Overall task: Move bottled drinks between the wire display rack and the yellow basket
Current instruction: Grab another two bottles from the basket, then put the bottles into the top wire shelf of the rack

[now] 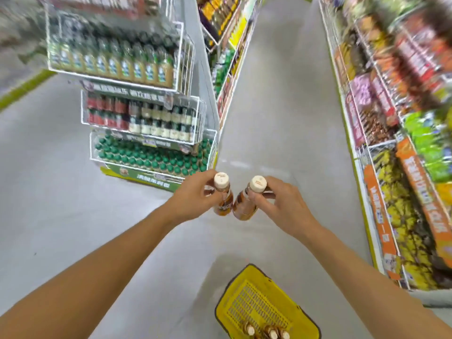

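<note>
My left hand (194, 195) grips a brown bottled drink (223, 201) with a cream cap by its neck. My right hand (281, 204) grips a second, similar brown bottle (244, 206) the same way. Both bottles hang side by side in mid-air over the grey floor, between the wire display rack (146, 118) at the upper left and the yellow basket (264, 307) on the floor below. The rack's white wire tiers are full of bottles, green caps on the lowest tier. Three more cream-capped bottles (267, 332) lie at the basket's near end.
A long shelf (403, 143) of packaged snacks runs down the right side of the aisle. Another shelf row (230, 57) stands behind the rack. Grey floor (281, 106) stretches ahead between them.
</note>
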The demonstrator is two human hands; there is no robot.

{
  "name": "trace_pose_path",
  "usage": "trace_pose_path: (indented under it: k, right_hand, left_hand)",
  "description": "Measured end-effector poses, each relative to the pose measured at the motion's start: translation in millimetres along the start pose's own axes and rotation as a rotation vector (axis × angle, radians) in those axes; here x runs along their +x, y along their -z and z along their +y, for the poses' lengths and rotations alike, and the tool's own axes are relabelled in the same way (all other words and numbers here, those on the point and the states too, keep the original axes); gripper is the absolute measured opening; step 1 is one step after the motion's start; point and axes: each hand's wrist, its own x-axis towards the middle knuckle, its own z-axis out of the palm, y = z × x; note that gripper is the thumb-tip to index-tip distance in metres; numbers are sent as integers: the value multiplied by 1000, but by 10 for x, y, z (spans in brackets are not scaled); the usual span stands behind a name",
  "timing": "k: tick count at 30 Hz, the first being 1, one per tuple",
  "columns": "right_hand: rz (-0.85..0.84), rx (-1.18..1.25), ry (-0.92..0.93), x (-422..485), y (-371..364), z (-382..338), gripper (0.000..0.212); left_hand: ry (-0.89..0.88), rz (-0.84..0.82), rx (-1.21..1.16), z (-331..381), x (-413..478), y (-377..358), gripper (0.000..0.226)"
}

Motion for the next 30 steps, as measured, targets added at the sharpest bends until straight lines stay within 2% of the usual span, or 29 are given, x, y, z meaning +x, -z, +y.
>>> trace_pose_path:
  k: [5,10,14,19,21,24,30]
  right_hand:
    - [-33,34,134,379,358,-1610,15]
    - [-121,79,291,710,250,-2511,9]
    - [-243,160,359,1051,55,-2900,11]
    - [-320,209,414,1749,-294,-3147,33]
    - [-349,228,415,2115,-437,-3224,30]
    - [-368,248,407,2732,-594,-3347,12]
    - [-365,302,415,4057,-855,-3758,13]
  left_hand:
    - [-96,181,27,1020,-431,1295,18]
    - [-182,243,167,1325,-740,2130,27]
    - [-181,253,146,1230,-827,2679,18]
    - [-136,286,106,909,-651,3244,17]
    - [-99,290,100,771,-472,3505,19]
    - [-69,301,55,660,-146,3950,17]
    - [-82,356,69,550,591,4969,18]
